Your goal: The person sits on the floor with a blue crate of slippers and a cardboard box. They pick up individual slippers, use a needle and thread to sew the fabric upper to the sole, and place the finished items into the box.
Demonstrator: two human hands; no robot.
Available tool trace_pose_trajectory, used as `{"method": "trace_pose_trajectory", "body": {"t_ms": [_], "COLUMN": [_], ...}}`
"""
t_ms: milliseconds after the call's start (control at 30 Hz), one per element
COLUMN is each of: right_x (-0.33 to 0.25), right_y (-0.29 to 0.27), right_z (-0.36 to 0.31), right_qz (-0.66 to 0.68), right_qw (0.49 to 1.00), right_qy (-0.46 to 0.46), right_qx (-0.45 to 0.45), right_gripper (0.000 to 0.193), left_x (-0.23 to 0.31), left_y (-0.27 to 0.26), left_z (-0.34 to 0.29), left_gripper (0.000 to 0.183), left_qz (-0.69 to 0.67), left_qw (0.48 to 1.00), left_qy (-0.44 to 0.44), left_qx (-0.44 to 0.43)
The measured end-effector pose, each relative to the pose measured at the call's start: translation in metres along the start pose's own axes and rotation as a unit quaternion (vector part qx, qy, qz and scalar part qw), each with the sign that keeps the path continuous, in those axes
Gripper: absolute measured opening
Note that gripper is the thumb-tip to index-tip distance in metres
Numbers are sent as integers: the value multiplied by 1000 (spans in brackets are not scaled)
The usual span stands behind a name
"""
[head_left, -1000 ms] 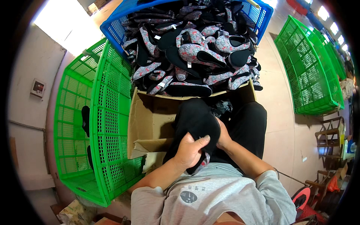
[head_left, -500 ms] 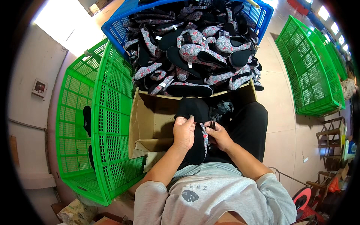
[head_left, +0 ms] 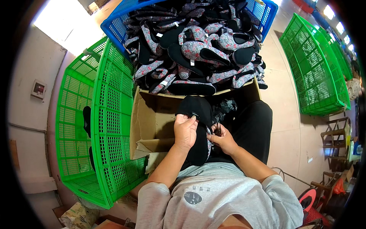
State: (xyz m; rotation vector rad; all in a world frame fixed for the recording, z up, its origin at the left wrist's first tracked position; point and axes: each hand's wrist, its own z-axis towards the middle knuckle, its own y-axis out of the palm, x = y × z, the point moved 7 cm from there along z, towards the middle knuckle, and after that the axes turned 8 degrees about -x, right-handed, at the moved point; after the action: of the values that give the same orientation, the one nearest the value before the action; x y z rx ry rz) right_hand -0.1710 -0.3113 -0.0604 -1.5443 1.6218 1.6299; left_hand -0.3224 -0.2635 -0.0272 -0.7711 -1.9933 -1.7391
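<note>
Above my lap is a slipper [head_left: 199, 143], black on the side that shows, with a strip of grey and red floral cloth along its right edge. My left hand [head_left: 185, 131] grips it near the middle, thumb laid over the black fabric. My right hand [head_left: 224, 139] is closed at the slipper's right edge, fingertips against the floral strip. A small dark tool [head_left: 217, 129], seemingly thread snips, pokes out between the right fingers; its lower part is hidden in the hand. Below the slipper stands an open cardboard box [head_left: 149, 114].
A blue crate [head_left: 116, 28] heaped with floral slippers [head_left: 206, 53] rises just beyond the box. A green crate [head_left: 114, 152] stands at the left, with black slippers behind its mesh. More green crates [head_left: 310, 72] and a wooden stool [head_left: 337, 139] are at the right. Dark scraps [head_left: 225, 108] lie in the box.
My right hand has turned slightly, its fingertips now against the slipper's edge and the dark tool tucked closer in. The left thumb has shifted slightly, and a small label shows beside it.
</note>
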Motion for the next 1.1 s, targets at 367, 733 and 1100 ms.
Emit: {"method": "trace_pose_trajectory", "body": {"t_ms": [367,733,1100], "right_x": [10,27,43], "right_y": [-14,-17,-13], "right_z": [-4,6,8], "right_qz": [-211,-69,6], "right_qw": [974,989,994], "right_qy": [-33,3,36], "right_qx": [79,128,107], "right_gripper": [19,26,32], "left_x": [3,16,-1], "left_y": [12,-47,-22], "left_z": [-38,-49,-56], "left_gripper": [58,38,26], "left_qz": [208,340,161], "left_qw": [978,934,958], "left_qy": [18,-108,-189], "left_qx": [7,11,-145]}}
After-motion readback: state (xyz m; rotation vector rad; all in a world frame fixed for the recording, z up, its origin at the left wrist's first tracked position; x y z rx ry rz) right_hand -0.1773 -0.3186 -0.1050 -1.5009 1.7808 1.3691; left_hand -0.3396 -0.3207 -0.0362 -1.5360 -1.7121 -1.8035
